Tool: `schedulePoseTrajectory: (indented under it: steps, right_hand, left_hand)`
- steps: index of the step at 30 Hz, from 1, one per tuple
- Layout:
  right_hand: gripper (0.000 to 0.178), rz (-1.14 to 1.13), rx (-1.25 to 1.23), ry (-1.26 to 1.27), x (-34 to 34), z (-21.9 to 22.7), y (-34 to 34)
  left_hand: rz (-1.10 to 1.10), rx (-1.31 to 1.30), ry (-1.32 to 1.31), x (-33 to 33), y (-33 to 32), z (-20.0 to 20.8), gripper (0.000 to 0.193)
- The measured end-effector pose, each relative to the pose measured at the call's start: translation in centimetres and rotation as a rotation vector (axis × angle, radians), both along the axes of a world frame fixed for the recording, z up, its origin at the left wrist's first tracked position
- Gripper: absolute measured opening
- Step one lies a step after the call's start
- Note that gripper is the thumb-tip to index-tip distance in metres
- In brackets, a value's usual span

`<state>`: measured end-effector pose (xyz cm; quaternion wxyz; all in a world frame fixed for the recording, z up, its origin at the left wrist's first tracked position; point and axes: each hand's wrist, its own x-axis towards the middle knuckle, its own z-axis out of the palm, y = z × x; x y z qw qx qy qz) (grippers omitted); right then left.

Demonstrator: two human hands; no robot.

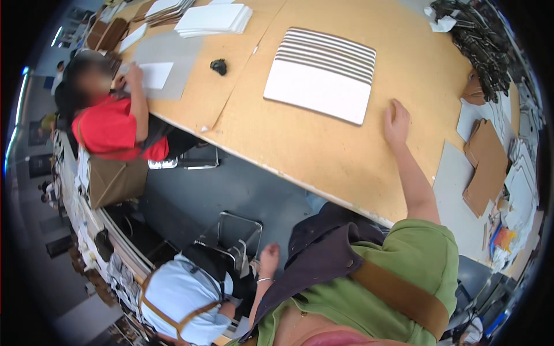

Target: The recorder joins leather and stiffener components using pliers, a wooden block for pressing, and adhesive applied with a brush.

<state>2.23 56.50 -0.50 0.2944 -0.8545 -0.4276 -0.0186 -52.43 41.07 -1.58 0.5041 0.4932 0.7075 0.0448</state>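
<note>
A fanned row of white panels with dark edges [319, 95] lies on the pale wooden table, each overlapping the one before. Just right of it, my right hand [397, 122] rests on or just above the tabletop. Its fingers are loosely stretched and it holds nothing, apart from the panels. Off the table, beside my dark apron, my left hand [269, 256] is low and away from the panels. Its fingers look curled in, with nothing showing in them; a thin bracelet circles the wrist.
Across the table [259, 135], a person in red [112, 128] handles a white sheet [156, 75]. Stacked white panels [213, 19] and a small black object [219, 67] lie nearby. Brown pieces [486, 158] and dark strips [476, 46] line the right side. Behind me sits a person in light blue [182, 297].
</note>
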Motion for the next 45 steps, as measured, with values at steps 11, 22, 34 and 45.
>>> schedulePoseTrajectory:
  steps: [11, 22, 34, 45]
  right_hand:
    - [0.066, -0.394, -0.114, 0.696, -1.0, 3.3, 12.2]
    - [0.065, -0.609, -0.118, 0.619, -4.3, 3.1, 13.4]
    - [0.061, 0.425, 0.343, 1.758, -13.0, 8.1, 7.3]
    - [0.089, 0.236, 0.49, 2.346, -15.9, 6.3, 6.4]
  left_hand:
    - [-0.482, 0.752, -0.235, 20.3, 42.7, 5.6, 0.053]
    - [-0.707, 0.388, -0.279, 32.9, 53.0, 4.7, 0.064]
    - [-1.129, 0.101, -0.774, 23.1, 58.9, 25.9, 0.053]
    - [-2.165, 1.048, 0.685, 36.1, 34.5, 16.5, 0.014]
